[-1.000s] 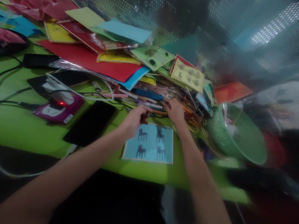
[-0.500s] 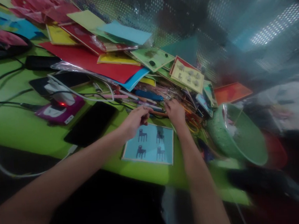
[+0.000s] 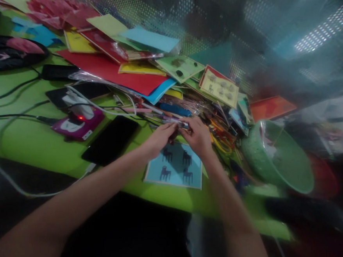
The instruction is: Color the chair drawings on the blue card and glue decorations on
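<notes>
Now | your left hand (image 3: 159,139) and right hand (image 3: 198,137) are pinching a thin stick (image 3: 181,124) | blue card (image 3: 174,168) lying just beneath

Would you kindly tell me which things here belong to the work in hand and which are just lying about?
In hand: left hand, right hand, pen, blue card.
Lying about: phone, bowl, red paper, yellow card.

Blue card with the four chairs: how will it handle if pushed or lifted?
The blue card looks thin and flat, so probably light and a bit bendy. Lying flush on the smooth green table, it likely slides easily but resists pinching up.
</notes>
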`<state>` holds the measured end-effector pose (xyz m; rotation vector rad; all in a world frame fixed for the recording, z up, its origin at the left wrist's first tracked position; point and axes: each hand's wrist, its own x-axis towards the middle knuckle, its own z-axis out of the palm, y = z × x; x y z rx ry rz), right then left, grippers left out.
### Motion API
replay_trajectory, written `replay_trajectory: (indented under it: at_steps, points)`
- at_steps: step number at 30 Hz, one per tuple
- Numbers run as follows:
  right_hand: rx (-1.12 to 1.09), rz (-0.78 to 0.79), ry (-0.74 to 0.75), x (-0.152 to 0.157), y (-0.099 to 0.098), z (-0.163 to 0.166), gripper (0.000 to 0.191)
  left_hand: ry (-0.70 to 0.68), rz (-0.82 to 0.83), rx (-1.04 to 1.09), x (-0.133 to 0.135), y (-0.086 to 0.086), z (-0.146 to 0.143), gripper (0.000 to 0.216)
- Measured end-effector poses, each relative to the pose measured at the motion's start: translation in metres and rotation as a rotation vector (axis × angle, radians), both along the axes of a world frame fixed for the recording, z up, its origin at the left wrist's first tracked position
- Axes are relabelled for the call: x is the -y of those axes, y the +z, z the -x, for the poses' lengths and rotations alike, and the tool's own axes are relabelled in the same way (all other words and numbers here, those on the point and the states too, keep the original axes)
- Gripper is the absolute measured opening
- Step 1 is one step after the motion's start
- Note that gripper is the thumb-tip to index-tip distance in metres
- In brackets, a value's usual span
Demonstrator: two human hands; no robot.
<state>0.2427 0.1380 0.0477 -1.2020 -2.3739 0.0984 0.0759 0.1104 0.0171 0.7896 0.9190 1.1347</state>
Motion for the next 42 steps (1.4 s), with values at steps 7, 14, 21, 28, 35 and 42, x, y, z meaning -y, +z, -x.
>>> replay_trajectory:
  at_steps: [7,14,21,28,35,42]
  points:
    - [-0.058,0.103,-0.026,-0.004,0.003,-0.008,0.031,-0.055,-0.136,-0.116,0.001,0.005,0.003,0.028]
    - [0.214,0.066,-0.054,0.000,0.005,-0.006,0.034,-0.090,-0.199,-0.281,-0.002,0.001,0.004,0.026]
    - [0.266,0.157,0.029,-0.002,0.004,-0.004,0.030,-0.065,-0.231,-0.261,-0.002,0.001,0.006,0.025]
    - [0.396,0.118,-0.028,0.001,-0.001,0.006,0.025,-0.030,-0.239,-0.275,-0.001,0.001,0.005,0.023]
    - [0.533,0.048,-0.151,0.009,-0.004,0.025,0.026,-0.004,-0.171,-0.201,-0.001,-0.003,0.002,0.020]
    - [0.464,0.008,-0.148,0.006,-0.010,0.019,0.025,-0.003,-0.183,-0.199,0.001,-0.001,0.002,0.024]
